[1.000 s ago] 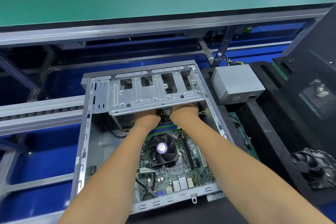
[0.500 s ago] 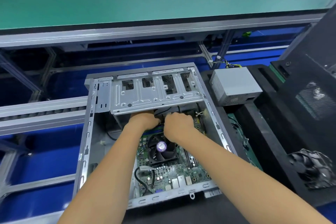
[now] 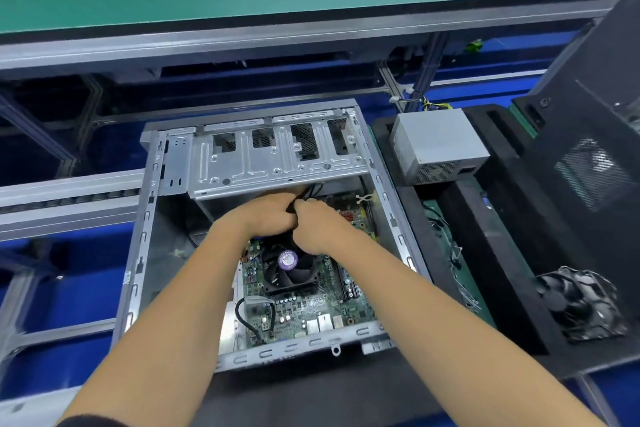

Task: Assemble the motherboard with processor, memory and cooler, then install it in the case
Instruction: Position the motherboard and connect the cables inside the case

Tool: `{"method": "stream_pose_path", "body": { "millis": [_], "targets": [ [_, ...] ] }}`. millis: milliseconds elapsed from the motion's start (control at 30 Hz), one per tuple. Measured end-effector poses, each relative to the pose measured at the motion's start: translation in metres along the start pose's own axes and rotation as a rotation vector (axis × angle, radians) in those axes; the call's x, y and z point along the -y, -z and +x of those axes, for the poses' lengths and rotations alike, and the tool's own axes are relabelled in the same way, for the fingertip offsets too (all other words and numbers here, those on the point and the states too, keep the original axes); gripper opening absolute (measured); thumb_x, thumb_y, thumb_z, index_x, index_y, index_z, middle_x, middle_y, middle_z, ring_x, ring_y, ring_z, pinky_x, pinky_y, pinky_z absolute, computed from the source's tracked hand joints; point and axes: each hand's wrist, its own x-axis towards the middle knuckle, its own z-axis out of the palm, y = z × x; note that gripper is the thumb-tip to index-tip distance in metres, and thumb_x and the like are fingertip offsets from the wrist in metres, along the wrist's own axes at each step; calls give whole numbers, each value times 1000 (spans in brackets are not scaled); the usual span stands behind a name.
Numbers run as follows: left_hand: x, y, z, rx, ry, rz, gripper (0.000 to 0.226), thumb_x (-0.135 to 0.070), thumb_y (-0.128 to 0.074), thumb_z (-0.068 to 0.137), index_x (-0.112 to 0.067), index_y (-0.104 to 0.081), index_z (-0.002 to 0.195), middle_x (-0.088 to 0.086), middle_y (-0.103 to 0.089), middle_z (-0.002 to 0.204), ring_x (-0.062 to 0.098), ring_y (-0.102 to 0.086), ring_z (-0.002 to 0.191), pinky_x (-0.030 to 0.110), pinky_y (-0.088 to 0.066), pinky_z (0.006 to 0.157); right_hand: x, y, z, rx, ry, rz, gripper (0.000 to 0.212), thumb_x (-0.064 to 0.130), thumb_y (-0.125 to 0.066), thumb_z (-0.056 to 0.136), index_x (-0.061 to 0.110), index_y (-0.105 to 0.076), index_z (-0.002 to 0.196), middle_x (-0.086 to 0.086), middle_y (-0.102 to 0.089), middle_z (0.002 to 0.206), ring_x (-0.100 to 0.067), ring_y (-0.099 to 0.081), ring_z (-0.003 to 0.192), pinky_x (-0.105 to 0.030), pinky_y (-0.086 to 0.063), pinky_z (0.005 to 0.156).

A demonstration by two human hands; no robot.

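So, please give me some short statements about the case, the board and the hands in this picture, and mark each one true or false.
1. The motherboard lies inside the case. True.
2. The cooler fan is mounted on the motherboard. True.
3. The left hand rests on the power supply. False: both hands are inside the case, gripping black cables below the drive bay bracket.
4. The power supply sits inside the case. False: it stands outside, to the right.
5. The right hand is close to the left hand. True.

A single head-worn camera looks forward and steeply down, close above the open case (image 3: pixel 391 204).
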Motion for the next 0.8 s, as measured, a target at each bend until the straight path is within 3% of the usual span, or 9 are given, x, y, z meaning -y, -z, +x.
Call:
{"method": "stream_pose_path", "body": {
  "millis": [100,200,333,400,467,567,633,733,800],
  "targets": [
    [-6,-6,2,-84,-85,-58,32,-30,-42,95,-18,-57,120,1,-57,124,18,-51,107,27,-34,81,-7,6,-4,-89,-75,-133,21,11,-49,89,6,-55,109,-15,-58,117,-32,-57,101,-36,-43,71],
    [-14,-11,4,-141,-155,-158,38,-26,-39,99,-24,-46,137,-4,-45,143,9,-42,118,21,-28,90,-8,10,-7,-200,-144,-278,22,16,-53,90,9,-60,109,-12,-61,115,-31,-59,102,-35,-41,68],
    [-24,-17,6,-50,-369,155,49,-14,-37,99,-26,-35,146,-9,-30,152,8,-26,139,19,-18,109,-17,8,-10,68,-194,-386,38,13,-50,91,7,-53,128,-10,-56,128,-31,-56,114,-41,-47,87],
    [-29,-21,10,-86,-435,228,47,-9,-40,96,-23,-45,140,-8,-41,147,9,-33,136,19,-23,107,-23,9,-11,150,-216,-386,42,12,-49,91,6,-50,132,-11,-53,132,-31,-53,119,-43,-45,93],
    [-34,-21,18,-134,-376,196,45,-8,-40,93,-21,-52,134,-4,-51,140,13,-43,129,22,-31,101,-24,12,-11,181,-223,-398,40,12,-49,90,6,-52,130,-11,-54,127,-30,-55,112,-42,-46,88],
    [-50,-24,35,-157,-211,110,33,-13,-38,94,-15,-59,120,5,-63,119,25,-58,107,29,-44,82,-22,7,-11,322,-159,-469,10,14,-47,89,8,-56,90,-4,-51,90,-21,-50,71,-38,-42,75],
    [-60,-32,44,-173,-145,133,27,-23,-41,95,-14,-58,114,9,-64,110,30,-60,102,34,-46,75,-19,0,-11,418,-108,-519,19,15,-45,90,13,-45,71,-3,-43,77,-21,-39,62,-40,-39,76],
    [-70,-45,53,-177,-48,191,40,-36,-47,95,-19,-50,130,7,-58,125,27,-55,111,33,-45,88,-22,-1,-7,512,-32,-568,11,13,-42,93,14,-48,83,-8,-47,97,-27,-46,87,-47,-42,93],
    [-77,-45,61,-134,34,116,44,-37,-51,93,-19,-47,133,9,-62,116,26,-58,100,31,-46,82,-26,-1,-5,504,-5,-562,22,15,-42,94,15,-57,110,-8,-53,119,-31,-51,105,-48,-43,98]
  ]
}}
